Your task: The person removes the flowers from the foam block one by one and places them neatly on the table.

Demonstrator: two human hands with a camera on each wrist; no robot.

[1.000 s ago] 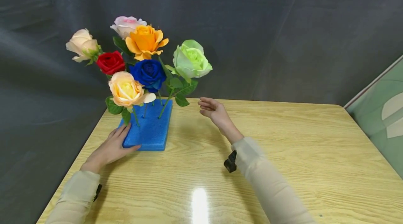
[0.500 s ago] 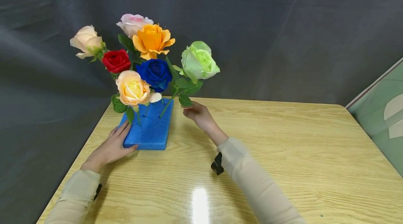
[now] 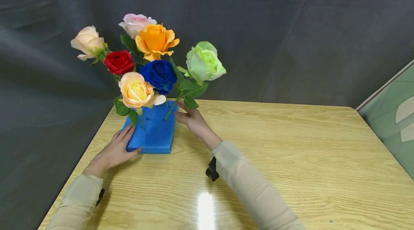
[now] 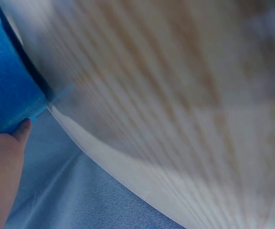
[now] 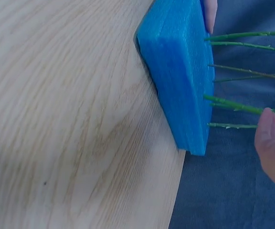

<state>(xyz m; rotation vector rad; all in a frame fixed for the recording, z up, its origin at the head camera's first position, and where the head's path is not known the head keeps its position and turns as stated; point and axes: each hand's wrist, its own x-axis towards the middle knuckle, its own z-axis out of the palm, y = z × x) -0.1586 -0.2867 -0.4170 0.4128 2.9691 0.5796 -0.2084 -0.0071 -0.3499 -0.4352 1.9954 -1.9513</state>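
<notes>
A blue foam block (image 3: 152, 142) lies on the table with several artificial roses stuck upright in it. Their blooms are pale green (image 3: 205, 61), orange, blue, red, peach, cream and pinkish white. My left hand (image 3: 113, 152) rests on the block's front left corner, fingers along the left side and thumb at the front edge. At the block's right edge is my right hand (image 3: 195, 120), thumb and fingers spread apart, just below the green rose's leaves (image 3: 191, 102). In the right wrist view its fingertips (image 5: 267, 119) overlap the green stems (image 5: 230, 102).
The wood-grain table (image 3: 275, 158) extends to the right of the block. A dark grey curtain (image 3: 275, 36) hangs behind and to the left. A green panel (image 3: 398, 122) stands beyond the table's right edge.
My right hand has moved left to the block's right edge. The roses shifted slightly right in the head view, then nearly stopped. My left hand has stayed on the corner.
</notes>
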